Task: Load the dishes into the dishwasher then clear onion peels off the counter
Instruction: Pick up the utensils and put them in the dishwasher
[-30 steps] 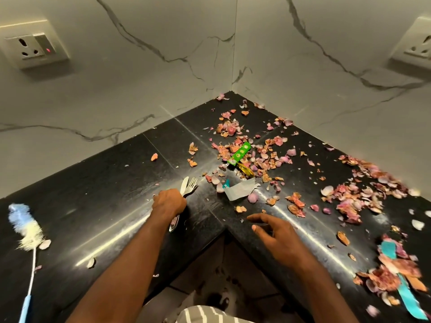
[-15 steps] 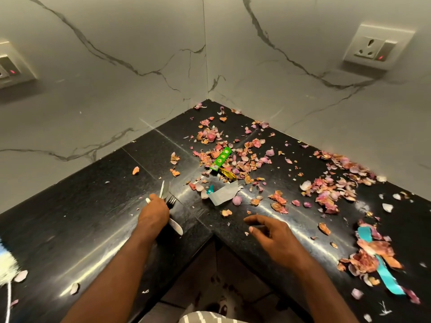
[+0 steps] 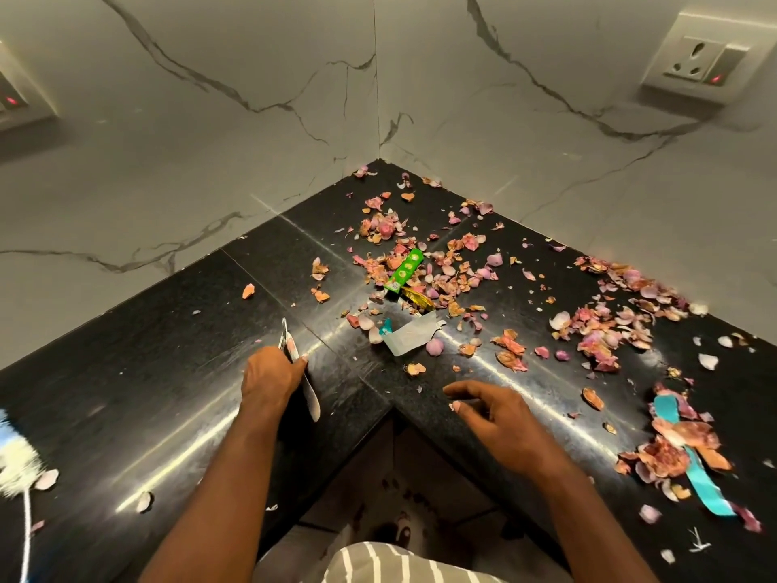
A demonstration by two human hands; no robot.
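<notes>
Cutlery (image 3: pixel 299 372), a small bundle of metal pieces, sits in your left hand (image 3: pixel 269 378), whose fingers are curled round the middle so one end sticks up past your knuckles toward 12 o'clock and a flat handle end points down toward 5 o'clock. Which pieces make up the bundle is hard to tell. Your right hand (image 3: pixel 494 414) is released, fingers loosely spread and pointing toward 9 o'clock, low over the front edge of the black counter (image 3: pixel 147 393) and holding nothing; contact with the stone cannot be judged.

Onion peels (image 3: pixel 424 267), pink and orange, are scattered across the inner corner at 12 o'clock of your hands, and more lie in a band at 2 o'clock of your right hand along the wall. Among the corner peels lies a green wrapper (image 3: pixel 404 270), with a pale torn packet (image 3: pixel 412 336) just below it. At 4 o'clock of your right hand, a teal strip (image 3: pixel 689 456) lies among another clump of peels. At 8 o'clock of your left hand, at the picture's edge, a fluffy white and blue brush (image 3: pixel 17 460) rests on the counter. A wall socket (image 3: pixel 696 56) is mounted at upper right.
</notes>
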